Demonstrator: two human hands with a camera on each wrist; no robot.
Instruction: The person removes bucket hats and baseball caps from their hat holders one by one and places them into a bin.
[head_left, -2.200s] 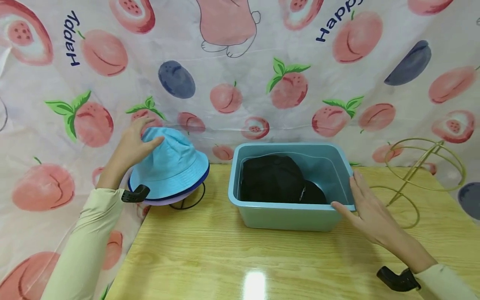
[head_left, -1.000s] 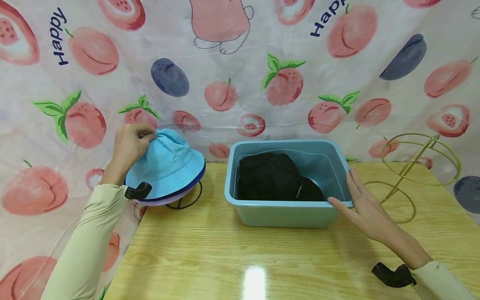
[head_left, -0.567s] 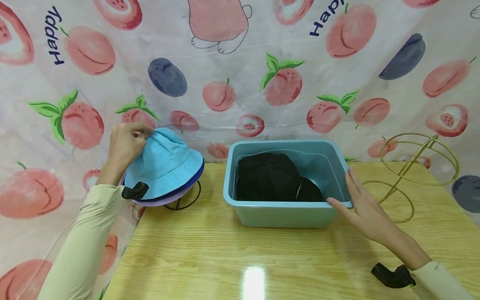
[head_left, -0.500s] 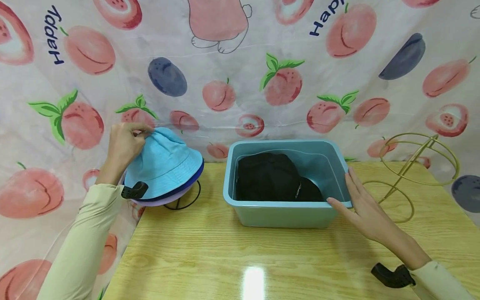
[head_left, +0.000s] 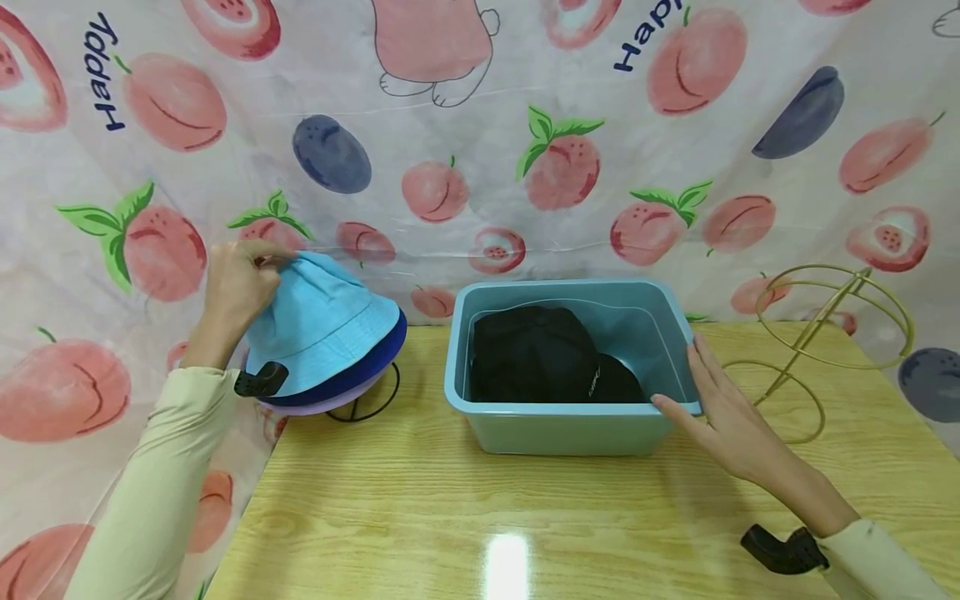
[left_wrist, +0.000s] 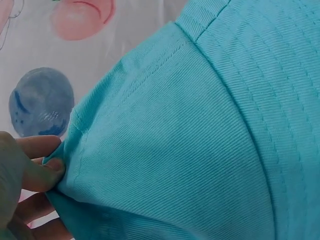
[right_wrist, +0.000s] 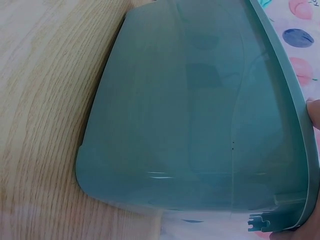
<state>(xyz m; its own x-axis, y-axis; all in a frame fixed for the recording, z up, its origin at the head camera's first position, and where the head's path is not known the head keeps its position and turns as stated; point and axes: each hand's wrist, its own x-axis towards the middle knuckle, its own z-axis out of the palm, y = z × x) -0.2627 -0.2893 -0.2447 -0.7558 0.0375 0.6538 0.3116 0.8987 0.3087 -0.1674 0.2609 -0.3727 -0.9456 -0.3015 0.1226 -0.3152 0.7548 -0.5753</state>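
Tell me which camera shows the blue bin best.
The head view: the blue bin shows with its open top, inside and front wall. The right wrist view has only part of its outside and rim; the left wrist view, none.

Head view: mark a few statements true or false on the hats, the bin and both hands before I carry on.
1. The left hand pinches the light-blue bucket hat near the top of its crown. True.
2. The right hand is clear of the bin. False: it touches the bin's rim.
3. A dark-blue brim shows beneath the light-blue bucket hat. True.
4. The black cap lies outside the bin. False: it lies inside, toward the left end in the head view.
5. The gold wire stand is left of the bin in the head view. False: it is on the right.
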